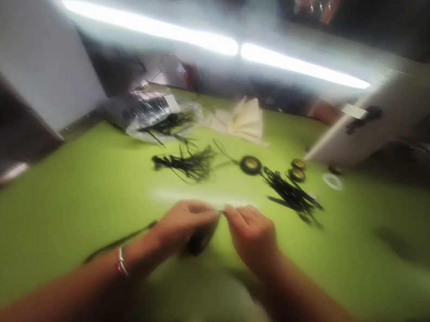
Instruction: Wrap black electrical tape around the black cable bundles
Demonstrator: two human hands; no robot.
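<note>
Through the head camera I have both hands meeting just ahead of me over a green worktop [70, 186], and I take the point where they meet as the centre of my clock, with 12 straight away from the wearer. The left hand [186, 219] comes in from 8 o'clock, its fingers bent and nearly closed, thumb and fingertips pinching a thin dark strand [222, 212]. The right hand [254, 233] comes in from 4 o'clock, curled into a loose fist, thumb and forefinger pinched on the strand's other side, so that it sits at the centre, in the narrow gap between the fingertips. At 7 o'clock, under the left palm, I see a blurred dark object [199, 240]; whether the hand grips it too, I cannot tell. A silvery bracelet [121, 262] circles the left wrist, and a black cord [119, 243] lies at 8 o'clock beside that forearm. Between 10 and 11 I find a loose bundle of black cords [187, 163], with a clear plastic bag [153, 112] beyond it. Pale folded sheets [244, 119] lie at 12, a black roll with a yellow core [250, 165] nearer 1, and a second black bundle [291, 196] at 2, with a white ring [336, 186] farther out
</note>
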